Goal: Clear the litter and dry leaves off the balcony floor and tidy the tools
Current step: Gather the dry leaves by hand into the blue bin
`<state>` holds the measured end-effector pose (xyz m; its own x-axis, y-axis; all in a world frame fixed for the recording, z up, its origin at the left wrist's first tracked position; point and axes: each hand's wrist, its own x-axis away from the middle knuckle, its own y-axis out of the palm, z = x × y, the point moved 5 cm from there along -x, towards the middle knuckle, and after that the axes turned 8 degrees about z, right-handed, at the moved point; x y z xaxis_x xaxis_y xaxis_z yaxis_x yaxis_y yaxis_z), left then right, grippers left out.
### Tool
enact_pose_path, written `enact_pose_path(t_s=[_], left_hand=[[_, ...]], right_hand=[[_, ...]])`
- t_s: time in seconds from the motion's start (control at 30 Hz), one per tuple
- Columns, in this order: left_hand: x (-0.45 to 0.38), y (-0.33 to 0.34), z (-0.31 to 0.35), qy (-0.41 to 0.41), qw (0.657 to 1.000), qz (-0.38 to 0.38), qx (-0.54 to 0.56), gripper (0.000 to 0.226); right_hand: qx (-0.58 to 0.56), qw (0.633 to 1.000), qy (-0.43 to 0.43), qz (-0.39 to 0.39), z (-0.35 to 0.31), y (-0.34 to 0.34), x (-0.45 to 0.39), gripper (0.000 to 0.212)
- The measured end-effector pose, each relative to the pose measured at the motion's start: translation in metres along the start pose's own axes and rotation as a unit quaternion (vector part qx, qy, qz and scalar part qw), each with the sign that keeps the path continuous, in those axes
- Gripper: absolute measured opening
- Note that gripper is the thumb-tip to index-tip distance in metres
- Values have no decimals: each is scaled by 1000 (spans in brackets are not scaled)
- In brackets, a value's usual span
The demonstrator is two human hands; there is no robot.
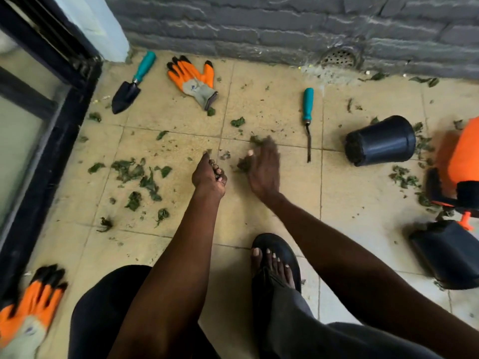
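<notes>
The floor (272, 104) tiles were pale yellow-beige, strewn with dark green leaves (134, 172). Two gloves (193, 80) were orange with black fingertips and grey cuffs. The trowel (133, 84) had a teal handle and black blade. The pot (381, 141) was black, the wall (259, 24) grey brick.

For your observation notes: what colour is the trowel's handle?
Teal, above a black blade; the trowel shows in the head view.
</notes>
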<state>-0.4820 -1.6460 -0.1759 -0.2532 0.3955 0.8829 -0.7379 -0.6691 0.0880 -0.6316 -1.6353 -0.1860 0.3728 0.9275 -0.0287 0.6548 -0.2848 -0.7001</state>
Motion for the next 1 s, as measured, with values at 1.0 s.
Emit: enact_pose_path(t_s=[1.0], left_hand=[[-50, 24, 53, -25, 994, -79, 66, 36]], right_hand=[[86, 968, -199, -128, -43, 57, -133, 66]])
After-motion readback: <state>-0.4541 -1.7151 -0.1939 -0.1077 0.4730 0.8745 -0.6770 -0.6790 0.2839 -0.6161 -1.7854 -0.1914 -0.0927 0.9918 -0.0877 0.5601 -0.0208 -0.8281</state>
